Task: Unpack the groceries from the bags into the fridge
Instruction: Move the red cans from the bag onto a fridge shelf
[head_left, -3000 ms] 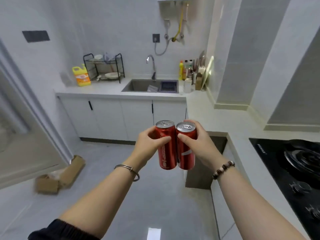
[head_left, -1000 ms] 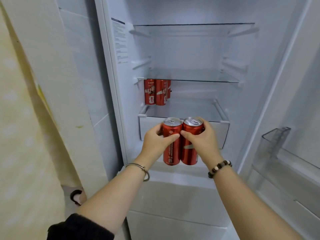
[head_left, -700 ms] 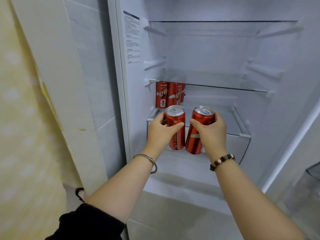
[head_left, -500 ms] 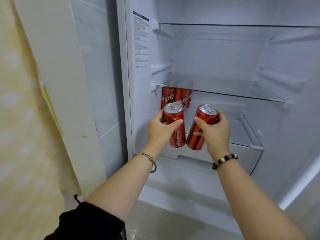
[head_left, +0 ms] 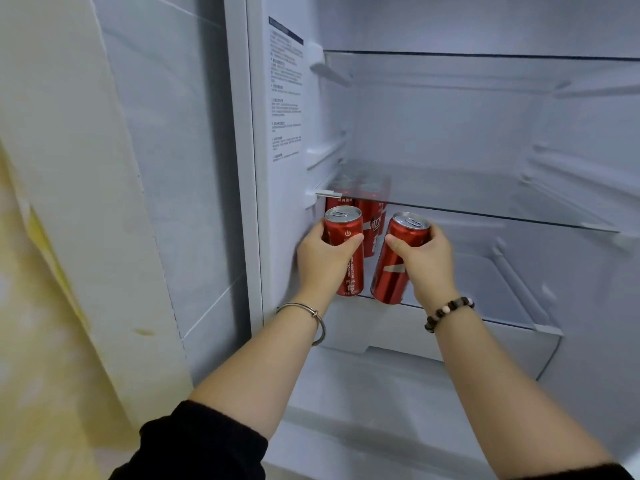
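The fridge stands open in front of me. My left hand [head_left: 320, 259] grips an upright red soda can [head_left: 348, 233] close to the fridge's left inner wall. My right hand [head_left: 427, 263] grips a second red can [head_left: 391, 275], tilted with its top leaning right. Both cans hang over the front edge of the lower shelf [head_left: 485, 282], just below the glass shelf [head_left: 485, 192]. Behind them, several red cans [head_left: 374, 216] stand at the back left of that lower shelf, partly hidden by the held cans.
A white crisper drawer [head_left: 398, 330] sits under the lower shelf. A higher glass shelf [head_left: 485, 69] holds nothing I can see. A printed label [head_left: 285, 91] is on the left inner wall. A pale yellow wall [head_left: 52, 237] fills the left.
I turned from the kitchen to the open fridge. Both hands carried the cans up and forward to the lower shelf's left side, and the two cans moved apart.
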